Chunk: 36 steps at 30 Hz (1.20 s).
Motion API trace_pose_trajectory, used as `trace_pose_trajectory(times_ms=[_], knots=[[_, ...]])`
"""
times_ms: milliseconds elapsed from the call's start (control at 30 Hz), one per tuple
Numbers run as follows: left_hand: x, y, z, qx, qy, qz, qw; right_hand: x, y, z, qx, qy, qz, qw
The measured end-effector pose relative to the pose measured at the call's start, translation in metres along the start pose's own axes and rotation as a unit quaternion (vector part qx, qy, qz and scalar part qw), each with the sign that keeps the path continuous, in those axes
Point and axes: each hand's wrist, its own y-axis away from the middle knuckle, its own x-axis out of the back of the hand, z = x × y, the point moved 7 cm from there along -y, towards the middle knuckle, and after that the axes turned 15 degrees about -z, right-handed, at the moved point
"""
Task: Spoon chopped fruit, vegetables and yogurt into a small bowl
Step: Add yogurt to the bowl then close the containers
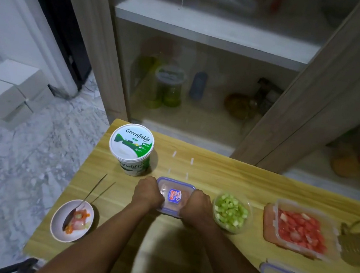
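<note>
Both hands, left (148, 192) and right (198, 204), grip opposite sides of a blue-rimmed, lidded clear plastic container (175, 196) on the wooden bench (215, 174).

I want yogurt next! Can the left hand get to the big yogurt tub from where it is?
Probably yes. The yogurt tub stands just beyond the left hand with bare table between them. But that hand is gripping the lidded container and must let go first, and the tub's lid is on.
</note>
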Motion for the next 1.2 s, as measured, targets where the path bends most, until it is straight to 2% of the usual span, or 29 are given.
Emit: trace_pose_trajectory(times_ms=[200, 333, 400, 533, 600, 933, 1100, 1200], knots=[[-0.002, -0.004, -0.006, -0.004, 0.038, 0.003, 0.999, 0.001, 0.002, 0.012, -0.026, -0.084, 0.01, 0.996], [-0.001, -0.003, -0.004, 0.003, 0.045, 0.013, 0.999, 0.002, 0.009, 0.011, -0.006, -0.115, 0.0, 0.993], [-0.002, 0.006, 0.001, 0.002, 0.043, 0.04, 0.998, 0.002, 0.015, 0.013, 0.003, -0.121, -0.003, 0.993], [-0.006, 0.039, 0.01, -0.017, -0.017, 0.159, 0.987, 0.006, 0.029, 0.03, -0.007, -0.119, 0.029, 0.992], [-0.015, 0.051, 0.01, -0.026, -0.006, 0.18, 0.983, 0.009, 0.035, 0.045, -0.017, -0.115, 0.036, 0.993], [-0.13, 0.091, 0.018, 0.012, 0.074, -0.028, 0.997, 0.007, 0.064, 0.139, -0.034, -0.128, 0.011, 0.991], [-0.172, 0.106, 0.023, 0.018, 0.114, -0.047, 0.992, 0.005, 0.078, 0.173, -0.036, -0.104, 0.034, 0.993], [-0.189, 0.115, 0.027, 0.027, 0.146, -0.05, 0.988, -0.01, 0.085, 0.191, -0.053, -0.066, 0.013, 0.996]])
